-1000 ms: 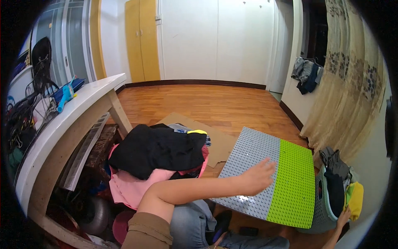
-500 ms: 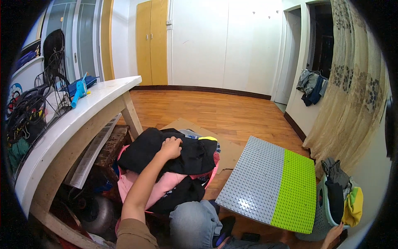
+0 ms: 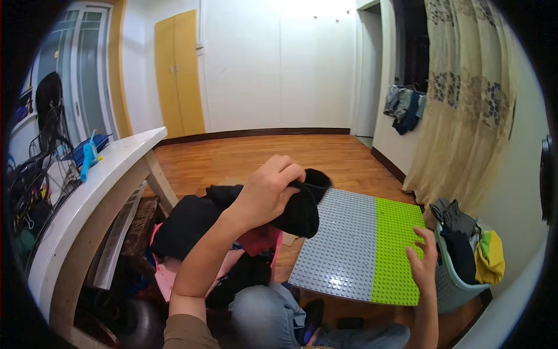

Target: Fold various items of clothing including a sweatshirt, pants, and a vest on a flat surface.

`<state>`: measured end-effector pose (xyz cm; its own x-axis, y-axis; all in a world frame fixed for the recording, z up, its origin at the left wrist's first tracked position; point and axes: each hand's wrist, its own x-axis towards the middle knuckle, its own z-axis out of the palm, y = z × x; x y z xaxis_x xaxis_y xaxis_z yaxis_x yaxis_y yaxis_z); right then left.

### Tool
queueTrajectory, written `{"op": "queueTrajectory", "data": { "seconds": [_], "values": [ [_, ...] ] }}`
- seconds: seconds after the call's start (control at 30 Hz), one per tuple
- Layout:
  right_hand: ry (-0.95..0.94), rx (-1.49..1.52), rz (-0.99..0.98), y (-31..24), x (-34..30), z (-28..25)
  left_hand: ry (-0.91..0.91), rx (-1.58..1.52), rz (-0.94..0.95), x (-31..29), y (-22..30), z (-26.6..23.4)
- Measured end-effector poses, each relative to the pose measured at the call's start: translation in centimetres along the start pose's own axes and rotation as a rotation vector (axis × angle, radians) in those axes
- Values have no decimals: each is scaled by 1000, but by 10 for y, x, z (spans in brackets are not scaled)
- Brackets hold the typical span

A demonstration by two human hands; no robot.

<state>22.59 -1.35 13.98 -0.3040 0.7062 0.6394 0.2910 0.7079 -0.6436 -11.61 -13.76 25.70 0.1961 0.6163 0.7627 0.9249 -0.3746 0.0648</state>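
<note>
My left hand (image 3: 268, 191) grips a piece of black clothing (image 3: 301, 214) and holds it up beside the studded board; its exact kind is not clear. Under that forearm, a pink container (image 3: 164, 281) is heaped with clothes, including a folded black garment (image 3: 187, 225) and a dark red cloth (image 3: 256, 239). Over the green strip of the grey-and-green studded board (image 3: 343, 244), my right hand (image 3: 425, 256) is raised, its fingers apart and holding nothing.
To the right stands a pale green laundry basket (image 3: 450, 291) with dark clothes and a yellow garment (image 3: 490, 256). A white table (image 3: 87, 192) runs along the left, with a dark wooden box (image 3: 136, 224) beneath. A patterned curtain (image 3: 465, 116) hangs at right.
My left hand has lifted the black clothing off the heap and moved it right. My right hand has left the basket's rim and come up over the board. The view has turned right.
</note>
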Motion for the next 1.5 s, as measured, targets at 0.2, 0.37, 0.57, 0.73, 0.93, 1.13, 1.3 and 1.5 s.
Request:
{"op": "queueTrajectory", "data": {
  "seconds": [0.2, 0.37, 0.57, 0.73, 0.93, 1.13, 1.3, 1.5],
  "values": [
    [-149, 156, -358, -113, 47, 20, 46, -286, 193, 40, 52, 4],
    [-204, 460, -161, -124, 38, 23, 325, -455, 169, 44, 86, 42],
    [192, 306, -261, -117, 35, 22, -240, -1192, -237, 25, 88, 98],
    [250, 57, -325, -108, 36, 14, -373, -1364, -306, 25, 122, 84],
    [-22, 117, -286, -86, 41, -20, -169, -1156, -376, 23, 114, 95],
    [-142, 73, -136, -56, 63, -66, 9, -1339, -629, 43, 53, 101],
    [-286, -163, 85, -44, 74, -106, -34, -1225, -569, 41, 15, 102],
    [-387, -14, 140, -60, 74, -110, -133, -925, -302, 34, 26, 118]
  ]
}}
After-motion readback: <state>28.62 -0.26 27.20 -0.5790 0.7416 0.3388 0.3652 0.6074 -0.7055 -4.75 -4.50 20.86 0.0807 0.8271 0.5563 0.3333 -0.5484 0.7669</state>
